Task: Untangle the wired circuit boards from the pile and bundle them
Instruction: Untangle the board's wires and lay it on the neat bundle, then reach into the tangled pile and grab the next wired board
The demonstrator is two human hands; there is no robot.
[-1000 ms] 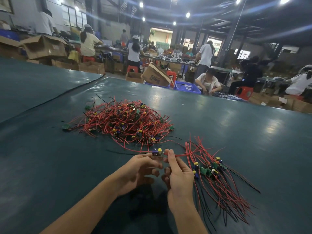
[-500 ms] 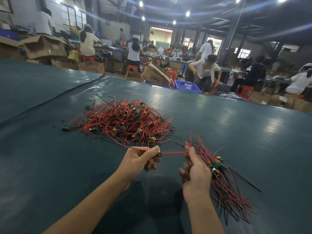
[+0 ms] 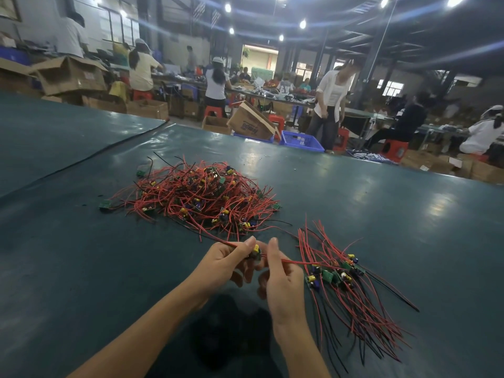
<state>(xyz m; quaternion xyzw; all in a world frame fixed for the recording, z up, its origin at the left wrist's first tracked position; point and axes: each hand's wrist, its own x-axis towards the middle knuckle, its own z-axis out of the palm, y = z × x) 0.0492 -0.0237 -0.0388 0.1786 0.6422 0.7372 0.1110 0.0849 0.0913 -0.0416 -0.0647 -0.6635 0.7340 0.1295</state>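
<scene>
A tangled pile [image 3: 199,197] of small green circuit boards with red and black wires lies on the dark green table [image 3: 395,214]. To its right, a sorted bunch [image 3: 346,279] of boards lies with wires fanned out toward me. My left hand [image 3: 226,263] pinches one small board [image 3: 255,252] with a yellow part, just in front of the pile. My right hand [image 3: 281,274] pinches that board's red wire, which runs right toward the bunch. The two hands are nearly touching.
Beyond the table's far edge stand a tilted cardboard box [image 3: 252,122], a blue plastic crate [image 3: 301,138], red stools and more boxes. A person in white [image 3: 331,105] stands there; others work at benches behind. A seam [image 3: 109,148] crosses the table at left.
My hands have come back close together after being spread apart along the red wire half a second ago. The person in white beyond the table has stood up.
</scene>
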